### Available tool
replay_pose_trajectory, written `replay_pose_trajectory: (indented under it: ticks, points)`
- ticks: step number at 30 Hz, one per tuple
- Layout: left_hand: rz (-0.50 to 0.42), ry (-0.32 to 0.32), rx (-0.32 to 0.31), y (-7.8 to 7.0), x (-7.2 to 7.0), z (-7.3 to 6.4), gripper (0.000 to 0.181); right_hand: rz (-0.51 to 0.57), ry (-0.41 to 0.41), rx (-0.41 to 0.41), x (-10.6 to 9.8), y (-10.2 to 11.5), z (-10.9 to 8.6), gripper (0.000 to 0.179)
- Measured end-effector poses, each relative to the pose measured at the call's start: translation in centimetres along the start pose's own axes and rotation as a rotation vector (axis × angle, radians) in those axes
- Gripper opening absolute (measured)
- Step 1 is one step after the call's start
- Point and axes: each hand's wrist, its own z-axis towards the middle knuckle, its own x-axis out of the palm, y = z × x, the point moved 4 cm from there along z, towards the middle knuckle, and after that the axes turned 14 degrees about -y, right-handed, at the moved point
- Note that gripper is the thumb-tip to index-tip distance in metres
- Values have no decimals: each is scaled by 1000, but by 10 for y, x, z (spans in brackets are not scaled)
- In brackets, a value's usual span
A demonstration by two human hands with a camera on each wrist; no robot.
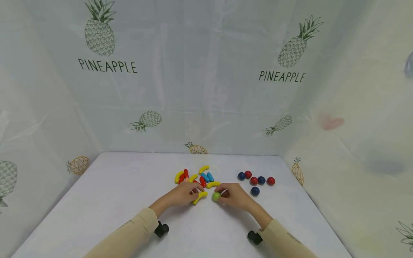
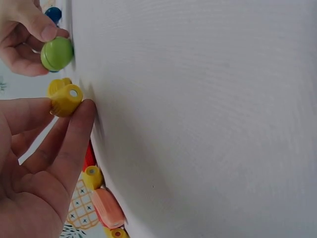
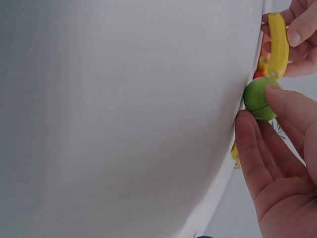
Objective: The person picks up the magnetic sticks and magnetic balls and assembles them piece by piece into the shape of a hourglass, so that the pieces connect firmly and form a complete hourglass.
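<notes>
The left hand (image 1: 184, 193) is pinching a yellow curved piece (image 1: 202, 195) between thumb and fingertips. The right hand (image 1: 235, 196) is gripping a green ball (image 1: 216, 196) with the thumb opposing the curled fingers. Both held items are sitting side by side near the middle of the white tabletop (image 1: 129, 179), and a narrow gap is separating them. Whether the ball is touching the surface cannot be told.

Directly beyond the hands, a cluster is lying toward the back edge: red pieces (image 1: 202, 181), blue pieces (image 1: 210, 176), an orange piece (image 2: 108, 207) and other yellow pieces (image 1: 204, 169). One of these yellow pieces is bounding the gap on its far side. Between the right hand and the right edge, three red balls (image 1: 271, 181) and three dark blue balls (image 1: 255, 191) are lying well apart from the cluster.

White surface is extending from the left hand to the left edge and from the held items toward the person. A pineapple-printed sheet (image 1: 193, 89) is hanging behind the back edge. Black wrist cameras (image 1: 161, 229) are projecting inward from the sleeves (image 1: 142, 224).
</notes>
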Motion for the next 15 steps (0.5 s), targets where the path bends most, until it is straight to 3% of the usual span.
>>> replay_pose_trajectory:
  ticks: [15]
  points:
    - [-2, 6, -2, 0, 1, -1, 22, 31, -3, 5, 11, 11, 10, 26]
